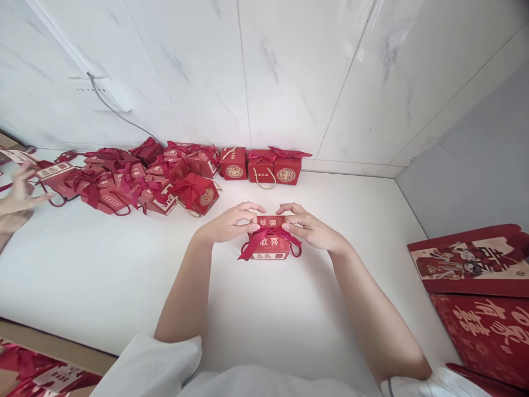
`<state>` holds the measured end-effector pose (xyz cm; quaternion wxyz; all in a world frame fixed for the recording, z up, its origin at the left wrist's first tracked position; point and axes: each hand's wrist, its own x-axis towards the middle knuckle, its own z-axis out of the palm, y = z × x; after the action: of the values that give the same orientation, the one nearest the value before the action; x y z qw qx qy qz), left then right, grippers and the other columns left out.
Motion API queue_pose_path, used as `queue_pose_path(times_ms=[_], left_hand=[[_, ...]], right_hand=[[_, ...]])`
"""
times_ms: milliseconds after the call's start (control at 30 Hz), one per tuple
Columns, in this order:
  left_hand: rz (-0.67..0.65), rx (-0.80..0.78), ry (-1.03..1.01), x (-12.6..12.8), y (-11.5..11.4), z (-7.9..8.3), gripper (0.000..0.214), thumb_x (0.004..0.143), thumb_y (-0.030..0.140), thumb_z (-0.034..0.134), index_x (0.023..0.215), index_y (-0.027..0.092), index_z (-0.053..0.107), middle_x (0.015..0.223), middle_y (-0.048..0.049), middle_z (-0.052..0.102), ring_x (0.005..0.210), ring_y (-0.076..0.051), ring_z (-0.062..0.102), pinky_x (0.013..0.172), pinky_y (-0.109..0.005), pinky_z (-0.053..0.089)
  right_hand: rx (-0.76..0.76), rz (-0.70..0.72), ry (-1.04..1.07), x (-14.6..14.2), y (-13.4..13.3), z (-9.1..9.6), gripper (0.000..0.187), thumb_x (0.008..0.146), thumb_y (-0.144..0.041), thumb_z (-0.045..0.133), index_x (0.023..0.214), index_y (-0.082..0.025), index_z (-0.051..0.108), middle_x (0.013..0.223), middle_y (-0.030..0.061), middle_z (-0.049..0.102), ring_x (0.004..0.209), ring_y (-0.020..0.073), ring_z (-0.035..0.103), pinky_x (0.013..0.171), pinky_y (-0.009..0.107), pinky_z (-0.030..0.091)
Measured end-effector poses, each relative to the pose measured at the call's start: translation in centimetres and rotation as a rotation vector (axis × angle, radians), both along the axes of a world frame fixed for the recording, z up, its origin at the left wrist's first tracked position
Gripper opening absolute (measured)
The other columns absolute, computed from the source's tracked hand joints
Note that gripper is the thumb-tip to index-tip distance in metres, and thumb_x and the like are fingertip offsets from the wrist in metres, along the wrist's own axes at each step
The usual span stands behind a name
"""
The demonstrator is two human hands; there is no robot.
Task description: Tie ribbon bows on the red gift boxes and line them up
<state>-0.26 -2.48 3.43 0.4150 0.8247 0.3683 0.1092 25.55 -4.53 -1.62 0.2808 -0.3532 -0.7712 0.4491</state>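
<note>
A small red gift box (pixel 270 255) with pale lettering sits on the white table in front of me. A dark red ribbon (pixel 270 234) is tied in a bow across its top, and a rope handle loops out at each side. My left hand (pixel 231 223) is at the box's left top edge, thumb pressed to it and fingers curled behind. On the opposite edge my right hand (pixel 309 227) has its thumb in the same way, with the index finger arched above. The undersides of the fingers are partly hidden.
Several ribboned red boxes (pixel 107 193) are heaped at the back left; more boxes (pixel 275 168) stand along the wall. Another person's hand (pixel 20 193) is by a box at far left. Red printed bags (pixel 483 331) lie right. A carton (pixel 61 344) holds red items below left.
</note>
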Motion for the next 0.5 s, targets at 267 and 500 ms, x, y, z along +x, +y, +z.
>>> queue_pose_path(times_ms=[267,500], left_hand=[[-0.06,0.067,-0.023,-0.3,0.1,0.0,0.033,0.089,0.042,0.048,0.073,0.018,0.062,0.139,-0.0055,0.043,0.125,-0.025,0.043,0.099,-0.038,0.04],[-0.065,0.007,-0.027,0.2,0.4,-0.6,0.033,0.088,0.044,0.05,0.071,0.018,0.063,0.133,-0.0055,0.048,0.112,-0.022,0.053,0.096,-0.036,0.041]], right_hand=[[0.118,0.012,-0.052,0.6,-0.4,1.0,0.036,0.095,-0.046,0.042,0.078,-0.024,0.064,0.122,0.0053,0.043,0.133,0.0244,0.033,0.11,0.045,0.032],[0.103,0.006,-0.082,1.1,-0.2,0.5,0.035,0.093,-0.045,0.045,0.073,-0.024,0.063,0.117,0.0061,0.046,0.134,0.026,0.032,0.108,0.047,0.034]])
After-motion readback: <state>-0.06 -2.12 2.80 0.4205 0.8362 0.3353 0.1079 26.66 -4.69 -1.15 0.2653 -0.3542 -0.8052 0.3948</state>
